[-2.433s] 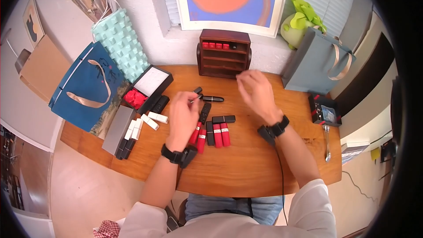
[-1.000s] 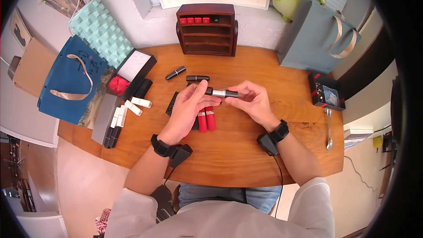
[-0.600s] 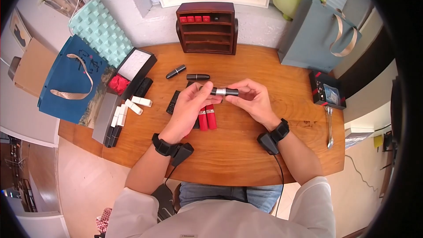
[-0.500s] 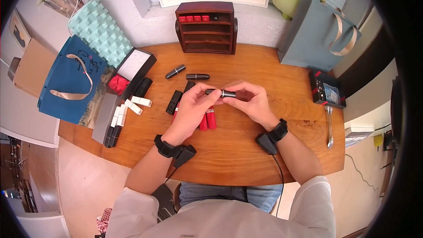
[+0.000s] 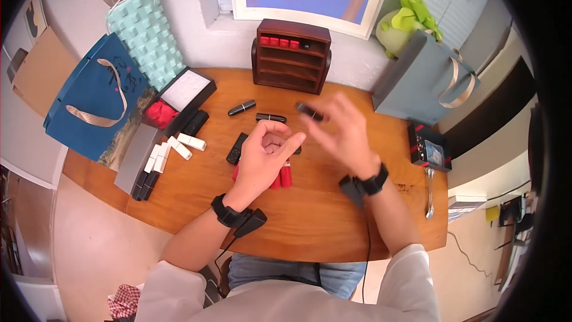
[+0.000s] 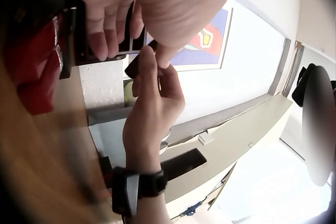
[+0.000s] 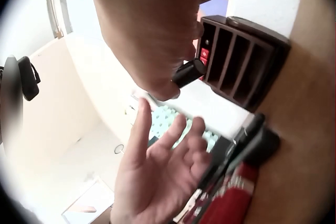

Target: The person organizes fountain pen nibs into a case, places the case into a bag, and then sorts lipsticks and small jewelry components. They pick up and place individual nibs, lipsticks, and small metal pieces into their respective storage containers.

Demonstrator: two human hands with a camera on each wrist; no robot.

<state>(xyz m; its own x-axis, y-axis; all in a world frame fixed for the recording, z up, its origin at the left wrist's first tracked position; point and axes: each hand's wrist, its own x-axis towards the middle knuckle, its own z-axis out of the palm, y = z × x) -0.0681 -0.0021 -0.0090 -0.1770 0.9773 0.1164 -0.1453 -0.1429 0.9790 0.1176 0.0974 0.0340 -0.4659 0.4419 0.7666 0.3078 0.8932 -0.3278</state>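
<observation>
Between the thumb and fingers of my right hand (image 5: 347,134) is a black lipstick (image 5: 310,111), held above the table in front of the small wooden rack (image 5: 291,70). The right wrist view shows one end of that lipstick (image 7: 190,73) sticking out of the grip. My left hand (image 5: 266,158) is beside it with fingers loosely bent and nothing in them. Below the left hand lie red lipsticks (image 5: 286,176), partly hidden by it, and a black tube (image 5: 237,149). Two more black lipsticks (image 5: 242,107) (image 5: 271,117) lie on the table behind that hand.
Red-ended tubes (image 5: 274,42) and one black one fill the rack's top shelf. White tubes (image 5: 191,142) lie at the left, near an opened box (image 5: 187,90) and a blue bag (image 5: 98,104). At the right stand a grey bag (image 5: 411,74), a dark box (image 5: 430,148) and a spoon (image 5: 429,194).
Both hands held the lipstick together, and its silver middle has vanished as the parts closed up. My left hand has let go; the right has lifted the lipstick away toward the rack.
</observation>
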